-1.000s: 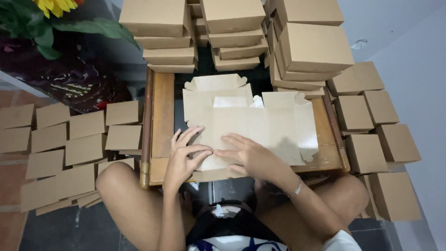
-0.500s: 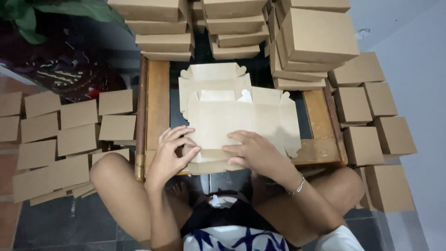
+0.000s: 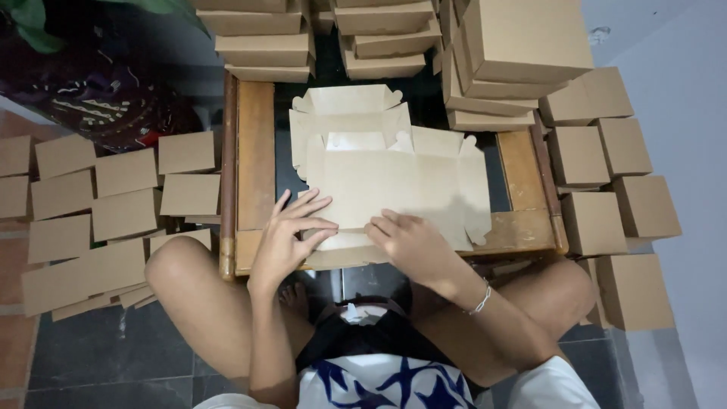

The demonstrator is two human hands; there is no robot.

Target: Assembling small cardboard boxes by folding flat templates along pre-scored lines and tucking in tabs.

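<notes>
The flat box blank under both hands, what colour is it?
Plain light brown cardboard, no print visible; the head view shows it.

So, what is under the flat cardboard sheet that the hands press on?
Under the flat cardboard sheet lies another unfolded sheet, its far flaps showing, on a low wooden table. Both hands press the near edge; anything else beneath is covered.

two hands: left hand (image 3: 291, 235), right hand (image 3: 413, 242). one flat unfolded box blank (image 3: 394, 182) on one low wooden table (image 3: 254, 151). roughly a dozen flat cardboard pieces (image 3: 125, 173) on the left floor. six small closed boxes (image 3: 591, 223) on the right. stacked boxes (image 3: 522, 42) behind, count unclear.
</notes>
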